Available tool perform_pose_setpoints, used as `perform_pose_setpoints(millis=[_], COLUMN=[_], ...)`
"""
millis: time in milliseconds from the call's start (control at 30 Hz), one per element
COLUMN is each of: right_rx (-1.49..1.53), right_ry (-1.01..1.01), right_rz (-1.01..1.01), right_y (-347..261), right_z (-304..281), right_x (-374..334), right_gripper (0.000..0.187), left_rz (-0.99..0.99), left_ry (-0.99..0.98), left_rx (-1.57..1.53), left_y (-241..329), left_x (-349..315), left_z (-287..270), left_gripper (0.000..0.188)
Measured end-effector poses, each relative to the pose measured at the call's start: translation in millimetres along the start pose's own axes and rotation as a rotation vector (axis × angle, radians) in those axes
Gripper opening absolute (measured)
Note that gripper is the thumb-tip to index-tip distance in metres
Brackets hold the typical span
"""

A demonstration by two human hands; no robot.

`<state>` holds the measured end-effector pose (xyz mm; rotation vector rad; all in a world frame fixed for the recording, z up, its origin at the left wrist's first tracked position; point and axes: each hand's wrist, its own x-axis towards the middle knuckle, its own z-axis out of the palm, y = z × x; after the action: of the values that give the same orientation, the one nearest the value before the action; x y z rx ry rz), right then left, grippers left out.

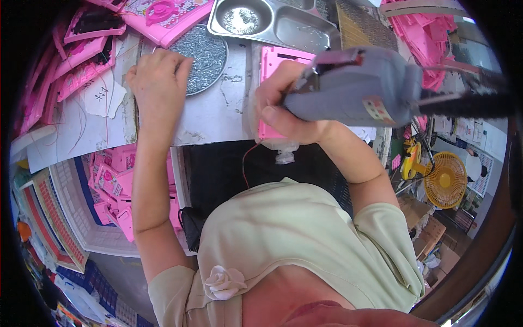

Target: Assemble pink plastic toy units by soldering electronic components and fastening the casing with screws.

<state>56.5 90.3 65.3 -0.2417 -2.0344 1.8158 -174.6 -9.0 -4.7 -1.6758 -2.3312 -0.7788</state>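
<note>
My right hand (286, 111) is wrapped round a grey electric screwdriver (351, 90), held over a pink plastic casing (268, 61) on the worktable. The tool's body and my hand cover most of that casing, and the bit cannot be seen. At the left, my left hand (158, 76) rests over the near-left side of a round metal dish (226, 57) full of small silver screws (200, 54). Its fingers are curled in with the thumb against them; whatever they hold is hidden.
A steel compartment tray (302, 30) with some screws sits behind the dish. Pink casings (81, 65) with thin wires pile up at the left, and more pink parts (419, 38) at the far right. A white crate (81, 218) of pink parts stands below; a yellow fan (445, 180) is at right.
</note>
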Motion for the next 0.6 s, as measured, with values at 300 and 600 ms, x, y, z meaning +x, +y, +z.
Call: perform_pose_setpoints(millis=[300,600], right_rx=[0.241,0.320], right_ry=[0.063,0.078], right_rz=[-0.120,-0.234], right_y=[-16.9,-14.9], right_z=[-16.1,-3.8], right_x=[9.2,-2.6], right_gripper=[0.033,0.030], left_rz=[0.107,0.206], left_ry=[-0.190,-0.051], left_rx=[-0.700,-0.623], left_y=[58.4,79.7], left_x=[-19.9,-62.5], left_z=[-24.2,-18.6], left_gripper=[0.015,0.015])
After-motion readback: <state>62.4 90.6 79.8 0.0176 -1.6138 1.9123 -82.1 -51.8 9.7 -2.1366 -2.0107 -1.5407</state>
